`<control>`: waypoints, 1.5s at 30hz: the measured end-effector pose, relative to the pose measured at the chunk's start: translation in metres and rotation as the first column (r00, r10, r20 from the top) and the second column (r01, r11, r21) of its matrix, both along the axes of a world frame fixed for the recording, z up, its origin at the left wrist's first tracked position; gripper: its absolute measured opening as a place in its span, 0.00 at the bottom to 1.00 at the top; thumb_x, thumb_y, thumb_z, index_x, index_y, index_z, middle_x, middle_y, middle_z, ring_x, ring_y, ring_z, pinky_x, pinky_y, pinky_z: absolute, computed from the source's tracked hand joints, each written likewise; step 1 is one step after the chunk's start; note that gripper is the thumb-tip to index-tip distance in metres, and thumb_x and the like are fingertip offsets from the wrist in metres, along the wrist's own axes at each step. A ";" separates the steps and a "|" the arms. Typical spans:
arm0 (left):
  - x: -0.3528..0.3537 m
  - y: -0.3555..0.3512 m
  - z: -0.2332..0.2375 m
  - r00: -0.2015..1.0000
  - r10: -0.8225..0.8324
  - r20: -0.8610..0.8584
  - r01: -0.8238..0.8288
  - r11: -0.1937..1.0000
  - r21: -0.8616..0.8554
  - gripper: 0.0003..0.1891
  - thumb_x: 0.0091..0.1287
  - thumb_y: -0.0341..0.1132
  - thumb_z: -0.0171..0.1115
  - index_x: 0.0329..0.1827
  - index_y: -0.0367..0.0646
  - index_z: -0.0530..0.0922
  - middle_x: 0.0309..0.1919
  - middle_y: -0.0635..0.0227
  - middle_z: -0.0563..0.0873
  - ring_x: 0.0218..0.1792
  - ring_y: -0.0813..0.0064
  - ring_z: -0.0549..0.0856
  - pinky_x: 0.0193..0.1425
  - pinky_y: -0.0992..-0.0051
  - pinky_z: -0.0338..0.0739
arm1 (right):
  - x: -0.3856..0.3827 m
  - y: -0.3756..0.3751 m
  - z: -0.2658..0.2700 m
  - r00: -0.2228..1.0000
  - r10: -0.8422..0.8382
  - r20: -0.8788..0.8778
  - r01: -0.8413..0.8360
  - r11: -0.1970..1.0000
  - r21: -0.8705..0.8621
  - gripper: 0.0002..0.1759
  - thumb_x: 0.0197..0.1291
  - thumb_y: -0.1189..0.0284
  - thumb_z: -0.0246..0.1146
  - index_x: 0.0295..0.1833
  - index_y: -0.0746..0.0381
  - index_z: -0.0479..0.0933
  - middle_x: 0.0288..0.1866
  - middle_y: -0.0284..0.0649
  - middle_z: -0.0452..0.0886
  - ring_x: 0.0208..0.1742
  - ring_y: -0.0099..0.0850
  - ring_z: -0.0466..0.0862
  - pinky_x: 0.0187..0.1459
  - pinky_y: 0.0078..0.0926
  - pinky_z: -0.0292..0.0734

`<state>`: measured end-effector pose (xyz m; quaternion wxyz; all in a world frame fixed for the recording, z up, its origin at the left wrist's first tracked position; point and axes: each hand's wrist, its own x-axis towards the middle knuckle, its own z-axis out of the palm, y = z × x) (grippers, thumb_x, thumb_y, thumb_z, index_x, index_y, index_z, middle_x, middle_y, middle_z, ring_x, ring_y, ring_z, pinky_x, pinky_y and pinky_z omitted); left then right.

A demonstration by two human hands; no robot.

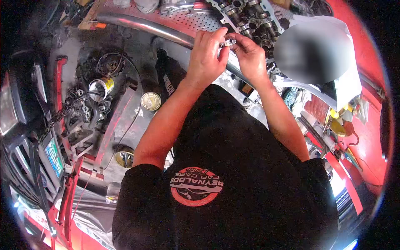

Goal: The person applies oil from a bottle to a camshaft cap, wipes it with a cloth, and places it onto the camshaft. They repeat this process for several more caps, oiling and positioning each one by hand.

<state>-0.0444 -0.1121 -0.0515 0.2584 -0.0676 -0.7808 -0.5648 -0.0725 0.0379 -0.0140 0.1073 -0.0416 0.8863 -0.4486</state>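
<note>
A small shiny metal cylinder with an open round end sits between my two hands. My left hand is closed, its thumb and fingers gripping the cylinder from the left. From the other side, the fingertips of my right hand pinch at the same part, partly hiding it. Just beyond my right hand lies an engine cylinder head with its valve gear exposed. A long polished metal tube runs along the edge behind my left hand.
A perforated metal tray lies behind the hands. White paper with a blurred patch is at the right. On the floor at left are an open can, a round lid, engine parts and red metal stands. A car front with a plate stands far left.
</note>
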 end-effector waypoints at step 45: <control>-0.085 -0.001 0.031 0.987 -0.149 -0.058 0.135 0.971 -0.198 0.17 0.52 0.22 0.70 0.46 0.40 0.81 0.43 0.59 0.80 0.46 0.53 0.80 0.53 0.55 0.76 | -0.038 -0.010 0.040 0.957 -0.200 -0.210 0.198 0.980 -0.033 0.20 0.62 0.79 0.66 0.60 0.61 0.82 0.49 0.45 0.87 0.45 0.36 0.89 0.48 0.32 0.83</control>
